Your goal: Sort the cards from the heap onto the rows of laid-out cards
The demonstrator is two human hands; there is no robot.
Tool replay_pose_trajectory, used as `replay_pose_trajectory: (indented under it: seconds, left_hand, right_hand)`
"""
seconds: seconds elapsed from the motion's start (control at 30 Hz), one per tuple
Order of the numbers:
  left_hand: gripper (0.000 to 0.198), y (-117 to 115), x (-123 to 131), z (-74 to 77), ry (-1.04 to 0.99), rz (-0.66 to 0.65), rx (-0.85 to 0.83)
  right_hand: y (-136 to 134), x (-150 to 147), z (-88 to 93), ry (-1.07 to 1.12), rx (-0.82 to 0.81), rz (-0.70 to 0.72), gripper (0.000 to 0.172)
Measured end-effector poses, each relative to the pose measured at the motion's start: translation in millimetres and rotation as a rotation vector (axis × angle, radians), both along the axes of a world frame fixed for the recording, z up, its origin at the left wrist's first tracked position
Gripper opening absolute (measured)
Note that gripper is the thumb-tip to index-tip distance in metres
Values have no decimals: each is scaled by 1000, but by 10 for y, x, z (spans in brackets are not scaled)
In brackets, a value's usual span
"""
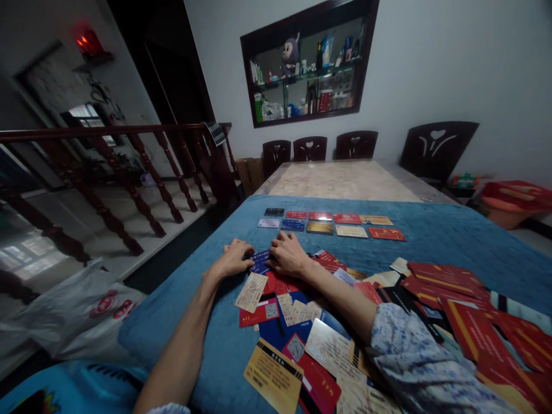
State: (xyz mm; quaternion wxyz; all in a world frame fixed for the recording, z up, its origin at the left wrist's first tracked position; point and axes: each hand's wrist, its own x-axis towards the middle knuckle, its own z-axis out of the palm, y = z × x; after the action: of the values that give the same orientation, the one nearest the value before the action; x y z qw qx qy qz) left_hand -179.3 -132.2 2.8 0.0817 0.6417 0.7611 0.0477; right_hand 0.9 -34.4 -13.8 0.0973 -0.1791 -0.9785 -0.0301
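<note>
A blue card [260,263] with white print lies between my two hands at the near side of the laid-out rows. My left hand [234,257] has its fingers curled onto the card's left edge. Opposite it, the fingers of my right hand [288,254] are bent over the right edge. Beyond them, two rows of cards face up include a gold card [319,227] and a dark card [274,212]. Below my hands spreads a loose pile with a beige card [250,292], a yellow card [274,376] and a red card [319,382], several overlapping.
A blue cloth [215,238] covers the near part of the table. Red paper sleeves [470,328] are heaped at the right, beside my right forearm. Dark chairs [357,144] stand round the far end. At the left are a white plastic bag [81,313] and a wooden railing [129,131].
</note>
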Motion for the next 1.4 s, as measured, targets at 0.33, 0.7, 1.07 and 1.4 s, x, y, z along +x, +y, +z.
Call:
replay_pose_trajectory:
  seconds: [0.33,0.7,1.07,1.4]
  left_hand:
    - [49,-6,15,10,18,-12,-60]
    - [43,-21,-47,-10,-39,-91,-28]
    - [49,-10,-103,-51,-82,-138,39]
    - [47,-11,-195,-57,-200,-153,128]
  right_hand:
    - [41,14,-36,21,-65,-76,48]
    - [180,24,-167,36,-157,9,52]
    - [229,90,-36,-13,-144,58,46]
    - [214,102,-14,-13,-145,39,45]
